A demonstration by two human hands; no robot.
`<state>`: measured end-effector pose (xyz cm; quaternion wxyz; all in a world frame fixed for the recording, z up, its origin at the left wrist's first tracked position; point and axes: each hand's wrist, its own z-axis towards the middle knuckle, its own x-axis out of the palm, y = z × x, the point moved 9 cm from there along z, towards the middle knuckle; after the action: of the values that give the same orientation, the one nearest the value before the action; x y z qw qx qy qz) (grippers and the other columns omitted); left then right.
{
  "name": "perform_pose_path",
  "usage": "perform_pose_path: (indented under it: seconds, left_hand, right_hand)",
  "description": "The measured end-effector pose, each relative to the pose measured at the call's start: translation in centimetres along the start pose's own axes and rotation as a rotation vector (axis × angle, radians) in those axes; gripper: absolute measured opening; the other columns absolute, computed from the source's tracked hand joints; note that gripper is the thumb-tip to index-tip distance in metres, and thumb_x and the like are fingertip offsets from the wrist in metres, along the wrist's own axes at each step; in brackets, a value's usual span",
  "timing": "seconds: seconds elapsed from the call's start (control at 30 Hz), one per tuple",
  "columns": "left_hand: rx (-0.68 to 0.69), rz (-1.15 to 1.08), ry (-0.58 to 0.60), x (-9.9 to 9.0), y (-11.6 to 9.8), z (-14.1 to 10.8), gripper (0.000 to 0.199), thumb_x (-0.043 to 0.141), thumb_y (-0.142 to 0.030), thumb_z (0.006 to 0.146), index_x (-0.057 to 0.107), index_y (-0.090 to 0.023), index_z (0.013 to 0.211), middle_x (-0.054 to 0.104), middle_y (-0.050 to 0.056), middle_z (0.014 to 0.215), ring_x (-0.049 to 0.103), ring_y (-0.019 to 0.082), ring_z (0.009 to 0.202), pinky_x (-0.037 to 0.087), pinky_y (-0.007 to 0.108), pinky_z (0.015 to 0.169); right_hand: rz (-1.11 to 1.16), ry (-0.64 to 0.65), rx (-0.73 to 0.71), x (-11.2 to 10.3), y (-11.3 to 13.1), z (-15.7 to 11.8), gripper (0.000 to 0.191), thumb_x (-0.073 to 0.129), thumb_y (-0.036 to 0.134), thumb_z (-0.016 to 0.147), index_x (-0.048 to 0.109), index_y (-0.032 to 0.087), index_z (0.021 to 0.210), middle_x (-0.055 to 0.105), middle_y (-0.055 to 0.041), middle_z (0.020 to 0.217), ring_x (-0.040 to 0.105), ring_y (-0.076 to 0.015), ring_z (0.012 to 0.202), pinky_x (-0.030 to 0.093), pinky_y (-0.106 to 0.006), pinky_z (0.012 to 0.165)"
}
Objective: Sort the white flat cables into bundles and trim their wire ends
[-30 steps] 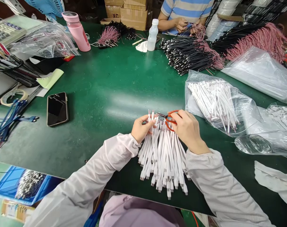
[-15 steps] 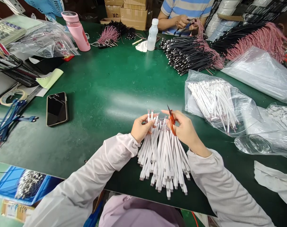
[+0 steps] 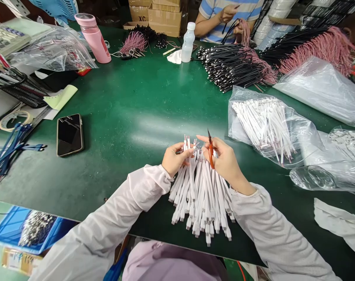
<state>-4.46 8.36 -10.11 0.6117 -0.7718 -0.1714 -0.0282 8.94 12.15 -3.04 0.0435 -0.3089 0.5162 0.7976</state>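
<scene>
White cables (image 3: pixel 206 199) fanned out in one bundle on the table (image 3: pixel 121 101), too many to count. One pair of orange-handled pliers (image 3: pixel 211 158) now tip-up, no longer aimed leftward at the wire ends as a second ago. Grip of right hand (image 3: pixel 225 160) wrapped round the pliers; grip of left hand (image 3: pixel 174 159) pinched on a few cables, exact number unclear. To the left, one phone (image 3: pixel 69 134); farther back, one pink bottle (image 3: pixel 93 41), one clear bottle (image 3: pixel 188 43).

"XC" on cardboard box (image 3: pixel 140 14); handwriting on plastic bag (image 3: pixel 56 50) and lower-left carton (image 3: pixel 17 260) unreadable.
</scene>
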Motion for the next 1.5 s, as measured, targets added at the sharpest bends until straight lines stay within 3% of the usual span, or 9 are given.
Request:
perform_pose_path:
  seconds: [0.13,0.3,0.47,0.73,0.9,1.1,1.27,1.37,1.5]
  left_hand:
    - [0.029,0.046,0.039,0.5,-0.1,0.0,0.038,0.077,-0.048,0.063,0.068,-0.012,0.076,0.053,-0.002,0.062,0.049,0.009,0.056,0.050,0.019,0.042]
    - [0.056,0.098,0.046,0.5,-0.2,0.0,0.040,0.075,-0.051,0.063,0.064,-0.012,0.067,0.041,-0.005,0.055,0.039,0.007,0.051,0.047,0.019,0.040]
    - [0.044,0.099,0.042,0.4,-0.1,0.1,0.038,0.077,-0.048,0.061,0.064,-0.013,0.067,0.039,-0.006,0.054,0.036,0.005,0.048,0.045,0.019,0.040]
    - [0.031,0.111,0.101,0.9,0.0,0.1,0.037,0.079,-0.047,0.058,0.065,-0.013,0.063,0.047,-0.004,0.056,0.043,0.008,0.052,0.046,0.020,0.044]
    - [-0.085,0.138,0.238,1.0,0.6,0.2,0.034,0.085,-0.030,0.053,0.072,-0.013,0.080,0.065,0.001,0.069,0.058,0.012,0.064,0.051,0.025,0.063]
    - [-0.156,0.181,0.272,0.2,0.3,0.2,0.029,0.086,-0.033,0.053,0.069,-0.013,0.067,0.068,0.005,0.071,0.063,0.017,0.067,0.053,0.027,0.060]
    - [-0.303,0.131,0.290,0.1,0.7,-0.4,0.032,0.081,-0.034,0.066,0.060,-0.014,0.080,0.068,0.006,0.082,0.068,0.018,0.074,0.054,0.028,0.061]
    - [-0.251,0.384,0.286,0.0,0.3,-0.6,0.024,0.075,-0.025,0.072,0.055,-0.017,0.084,0.066,0.001,0.075,0.066,0.015,0.067,0.055,0.029,0.064]
    - [-0.022,0.951,0.255,0.5,-1.0,-0.9,0.025,0.076,-0.030,0.069,0.056,-0.018,0.079,0.064,0.000,0.074,0.064,0.018,0.068,0.052,0.033,0.073]
  right_hand:
    - [-0.057,0.006,-0.078,0.3,1.4,0.5,0.030,0.052,0.018,0.081,0.067,0.020,0.107,0.053,-0.0008,0.077,0.049,-0.0145,0.067,0.043,-0.028,0.064]
    - [-0.112,0.003,-0.169,0.6,2.4,0.8,0.024,0.053,0.018,0.081,0.069,0.018,0.098,0.056,-0.0037,0.080,0.052,-0.0167,0.070,0.044,-0.029,0.064]
    - [-0.166,-0.059,-0.126,-0.1,2.0,0.9,0.022,0.053,0.020,0.083,0.070,0.020,0.097,0.055,-0.0029,0.076,0.052,-0.0168,0.066,0.044,-0.029,0.063]
    - [0.001,-0.017,0.027,0.4,0.4,1.4,0.014,0.061,0.032,0.082,0.068,0.020,0.084,0.060,-0.0025,0.079,0.055,-0.0161,0.071,0.043,-0.029,0.067]
    - [0.083,-0.015,0.152,0.2,-1.8,1.5,0.021,0.063,0.038,0.079,0.061,0.018,0.073,0.058,-0.0002,0.070,0.050,-0.0137,0.064,0.040,-0.028,0.063]
    - [-0.054,-0.015,0.109,-1.3,-1.9,1.6,0.013,0.058,0.027,0.077,0.057,0.018,0.067,0.055,-0.0004,0.069,0.049,-0.0138,0.063,0.038,-0.028,0.061]
    - [-0.079,0.014,0.090,-1.6,-1.8,1.5,0.012,0.056,0.025,0.076,0.059,0.018,0.067,0.057,-0.0015,0.069,0.051,-0.0146,0.062,0.040,-0.028,0.060]
    - [-0.051,0.015,0.148,-1.7,-2.4,1.4,0.012,0.057,0.027,0.077,0.062,0.018,0.071,0.060,-0.0027,0.073,0.054,-0.0158,0.067,0.041,-0.028,0.063]
    - [-0.051,0.054,0.175,-1.7,-2.6,1.4,0.013,0.057,0.028,0.077,0.061,0.018,0.070,0.062,-0.0033,0.074,0.055,-0.0164,0.068,0.042,-0.028,0.066]
